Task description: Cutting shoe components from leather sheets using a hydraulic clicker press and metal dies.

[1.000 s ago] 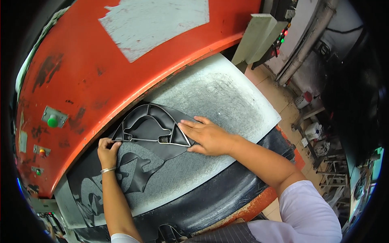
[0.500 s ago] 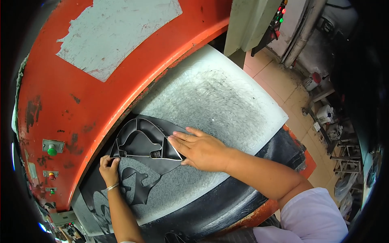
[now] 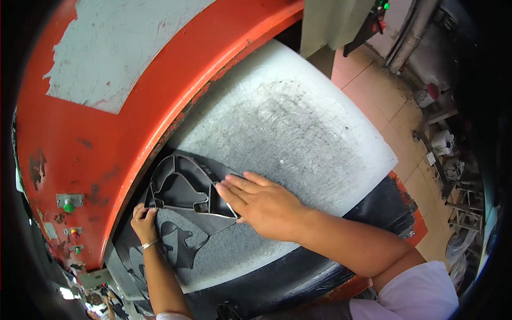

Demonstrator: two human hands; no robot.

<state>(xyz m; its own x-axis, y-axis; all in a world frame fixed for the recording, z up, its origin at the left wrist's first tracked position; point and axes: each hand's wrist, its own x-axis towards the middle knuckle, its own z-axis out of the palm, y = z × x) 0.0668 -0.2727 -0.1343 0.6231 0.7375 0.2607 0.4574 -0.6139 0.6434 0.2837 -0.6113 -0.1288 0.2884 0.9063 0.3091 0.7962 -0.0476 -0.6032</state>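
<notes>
A metal cutting die [image 3: 178, 207] with a curved outline and inner blades rests on a black, leather-like sheet [image 3: 213, 223]. The sheet lies on a pale, scuffed cutting board [image 3: 341, 133]. My right hand [image 3: 264, 205] lies open along the die's right edge, its fingers stretched out and pressed together. At the lower left corner of the die, my left hand [image 3: 143, 223] is closed, thumb against curled fingers. What it pinches there is hidden. Below the die, the sheet has cut-out openings with the board showing through.
A large orange press [image 3: 144, 128] with push buttons [image 3: 69, 202] overhangs the board at left. A dark padded edge [image 3: 256, 282] runs along the board's near side. Tiled floor [image 3: 394, 101] and stools [image 3: 464, 208] show at right.
The view has shifted, so the board and floor sit further right. Both hands remain at the die; its right end and my right hand sit slightly nearer to me in the picture.
</notes>
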